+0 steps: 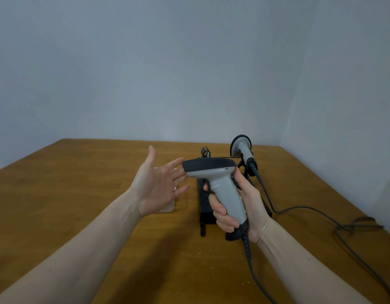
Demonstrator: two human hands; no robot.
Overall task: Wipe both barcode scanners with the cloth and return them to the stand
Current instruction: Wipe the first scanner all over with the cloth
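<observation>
We held 1 barcode scanner (pixel 213 178) by its grey handle in our right hand (pixel 238 207), above the black stand (pixel 204 207). Our left hand (pixel 159 185) was spread wide and held nothing, its fingertips just beside the scanner head. The 2nd scanner (pixel 242 148) sat in the stand at the back. To wipe well, we judged we first needed the cloth, with the handle kept steady. The pale thing (pixel 171 205) behind our left hand was mostly hidden; we could not tell if it was the cloth.
</observation>
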